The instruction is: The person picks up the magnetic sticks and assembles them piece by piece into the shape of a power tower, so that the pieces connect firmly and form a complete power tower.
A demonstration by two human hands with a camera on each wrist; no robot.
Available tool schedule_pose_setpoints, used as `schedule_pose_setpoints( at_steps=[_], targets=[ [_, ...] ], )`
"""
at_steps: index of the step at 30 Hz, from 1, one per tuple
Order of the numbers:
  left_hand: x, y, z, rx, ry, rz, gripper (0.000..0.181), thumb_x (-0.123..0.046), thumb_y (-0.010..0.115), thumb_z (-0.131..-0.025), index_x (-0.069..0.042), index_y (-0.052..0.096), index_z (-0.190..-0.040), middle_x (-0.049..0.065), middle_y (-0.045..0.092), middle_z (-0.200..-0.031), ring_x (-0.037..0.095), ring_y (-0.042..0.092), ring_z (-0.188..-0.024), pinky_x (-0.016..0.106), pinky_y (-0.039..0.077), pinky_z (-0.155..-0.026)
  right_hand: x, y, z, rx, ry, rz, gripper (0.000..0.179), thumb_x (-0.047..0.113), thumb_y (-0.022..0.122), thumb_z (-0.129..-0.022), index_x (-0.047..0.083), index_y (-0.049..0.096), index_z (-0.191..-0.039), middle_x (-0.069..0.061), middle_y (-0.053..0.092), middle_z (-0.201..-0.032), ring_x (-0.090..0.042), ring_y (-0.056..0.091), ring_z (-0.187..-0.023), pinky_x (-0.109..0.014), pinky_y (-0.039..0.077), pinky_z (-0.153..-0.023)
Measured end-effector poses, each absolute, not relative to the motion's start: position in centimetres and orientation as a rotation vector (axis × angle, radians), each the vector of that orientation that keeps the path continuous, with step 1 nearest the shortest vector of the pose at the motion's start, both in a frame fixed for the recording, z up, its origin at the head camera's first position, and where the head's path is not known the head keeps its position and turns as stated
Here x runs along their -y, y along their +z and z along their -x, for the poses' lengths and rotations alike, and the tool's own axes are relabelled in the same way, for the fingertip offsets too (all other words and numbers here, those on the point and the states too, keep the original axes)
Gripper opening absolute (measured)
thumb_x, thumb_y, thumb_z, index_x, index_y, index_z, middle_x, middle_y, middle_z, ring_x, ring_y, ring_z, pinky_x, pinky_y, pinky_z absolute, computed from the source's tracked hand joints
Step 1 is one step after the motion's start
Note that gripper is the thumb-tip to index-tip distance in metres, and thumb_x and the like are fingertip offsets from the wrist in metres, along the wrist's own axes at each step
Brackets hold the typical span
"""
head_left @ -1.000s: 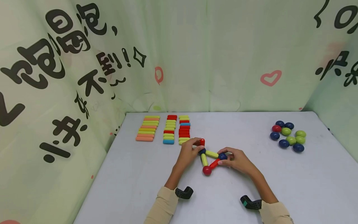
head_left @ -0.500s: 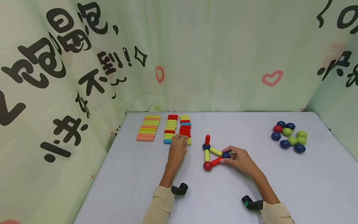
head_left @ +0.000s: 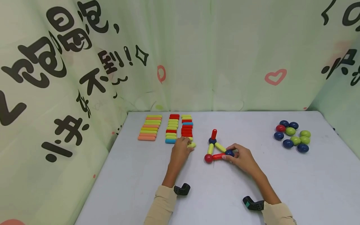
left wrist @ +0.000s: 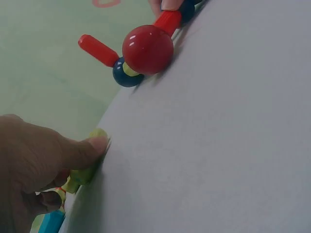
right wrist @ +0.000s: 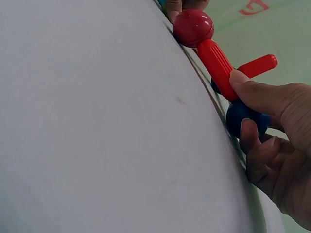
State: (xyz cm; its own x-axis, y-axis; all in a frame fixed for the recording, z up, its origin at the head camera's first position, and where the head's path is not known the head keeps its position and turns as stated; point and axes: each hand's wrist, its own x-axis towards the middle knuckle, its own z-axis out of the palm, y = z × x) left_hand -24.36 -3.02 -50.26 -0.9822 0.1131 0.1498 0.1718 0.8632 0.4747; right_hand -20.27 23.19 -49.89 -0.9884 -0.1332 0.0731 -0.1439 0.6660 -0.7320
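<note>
My left hand (head_left: 180, 153) pinches a yellow-green stick (head_left: 192, 145) at the near end of the right column of sticks. In the left wrist view the thumb lies over this stick (left wrist: 86, 173), partly hiding it. My right hand (head_left: 242, 158) grips a corner of a triangle frame at its blue ball (head_left: 229, 152). The thumb presses on the red stick (right wrist: 216, 63) joined to that ball. Two yellow-green sticks (head_left: 220, 147) form the other sides, with a red ball (head_left: 208, 158) and a second blue ball (head_left: 212, 141) at the corners. Another red stick (head_left: 214, 134) stands up from the far blue ball.
Columns of coloured sticks (head_left: 149, 127) lie at the back left, beside a middle column (head_left: 172, 128) and a right column (head_left: 187, 126). Blue, red and green balls (head_left: 290, 131) are grouped at the back right. A printed curtain (head_left: 197, 56) hangs behind the white table (head_left: 213, 200).
My left hand has let go of the frame, reached left to the stick columns and drawn a yellow-green stick slightly out. The frame has turned a little in my right hand.
</note>
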Motion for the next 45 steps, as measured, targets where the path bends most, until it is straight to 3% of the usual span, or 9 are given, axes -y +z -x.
schedule_pose_setpoints(
  at_steps=[5,13,27,32,37,41,45],
  targets=[
    [2.5,-50.2,24.4,2.917,-0.995,0.291,0.034,-0.024,0.071,-0.089,-0.009,0.068,-0.119,0.003,0.063,-0.108,0.014,0.058,-0.099,0.023,0.054,-0.083,-23.2,-49.9,20.3,2.866,1.236,-0.225,0.041,0.024,0.079,-0.082,0.002,0.062,-0.112,-0.006,0.059,-0.077,-0.011,0.049,-0.054,-0.021,0.04,-0.048],
    [1.8,-48.8,24.0,2.713,-1.584,0.684,0.03,-0.025,0.067,-0.093,-0.008,0.065,-0.118,0.006,0.067,-0.11,0.015,0.061,-0.098,0.018,0.051,-0.079,-23.2,-50.0,20.4,2.871,1.233,-0.227,0.042,0.027,0.079,-0.082,0.002,0.062,-0.112,-0.005,0.058,-0.076,-0.01,0.047,-0.053,-0.021,0.039,-0.047],
    [1.6,-48.9,23.6,2.825,-1.517,0.892,0.034,-0.027,0.068,-0.092,-0.013,0.067,-0.123,0.004,0.069,-0.111,0.011,0.062,-0.097,0.018,0.049,-0.078,-23.3,-50.3,20.3,2.863,1.206,-0.225,0.042,0.028,0.079,-0.082,0.003,0.062,-0.111,-0.004,0.058,-0.076,-0.009,0.047,-0.053,-0.021,0.039,-0.047],
    [2.1,-49.2,23.9,2.771,-1.533,0.789,0.032,-0.035,0.062,-0.096,-0.018,0.065,-0.123,0.0,0.068,-0.114,0.01,0.061,-0.097,0.018,0.051,-0.078,-23.3,-50.3,20.4,2.848,1.208,-0.254,0.043,0.027,0.079,-0.082,0.004,0.061,-0.113,-0.009,0.063,-0.086,-0.008,0.047,-0.053,-0.021,0.04,-0.047],
    [3.0,-49.4,24.2,2.718,-1.28,0.431,0.023,-0.029,0.061,-0.097,-0.016,0.069,-0.114,0.0,0.063,-0.108,0.012,0.059,-0.095,0.019,0.053,-0.076,-23.3,-50.2,20.4,2.832,1.148,-0.358,0.043,0.023,0.078,-0.084,0.01,0.059,-0.121,-0.017,0.066,-0.104,-0.01,0.046,-0.057,-0.021,0.04,-0.049],
    [3.7,-49.7,24.3,2.744,-1.019,0.275,0.024,-0.015,0.07,-0.091,-0.012,0.069,-0.115,0.004,0.061,-0.114,0.017,0.06,-0.106,0.025,0.056,-0.084,-23.3,-50.0,20.1,2.831,1.057,-0.486,0.037,0.019,0.075,-0.086,0.013,0.066,-0.121,-0.01,0.06,-0.092,-0.01,0.042,-0.063,-0.02,0.037,-0.053],
    [4.2,-50.0,24.5,2.785,-0.921,0.307,0.03,-0.01,0.072,-0.088,-0.011,0.068,-0.118,0.003,0.062,-0.118,0.018,0.06,-0.113,0.028,0.055,-0.091,-23.3,-50.0,19.9,2.829,1.03,-0.568,0.027,0.019,0.072,-0.088,0.012,0.072,-0.115,-0.003,0.052,-0.087,-0.01,0.041,-0.069,-0.021,0.035,-0.057]
  ],
)
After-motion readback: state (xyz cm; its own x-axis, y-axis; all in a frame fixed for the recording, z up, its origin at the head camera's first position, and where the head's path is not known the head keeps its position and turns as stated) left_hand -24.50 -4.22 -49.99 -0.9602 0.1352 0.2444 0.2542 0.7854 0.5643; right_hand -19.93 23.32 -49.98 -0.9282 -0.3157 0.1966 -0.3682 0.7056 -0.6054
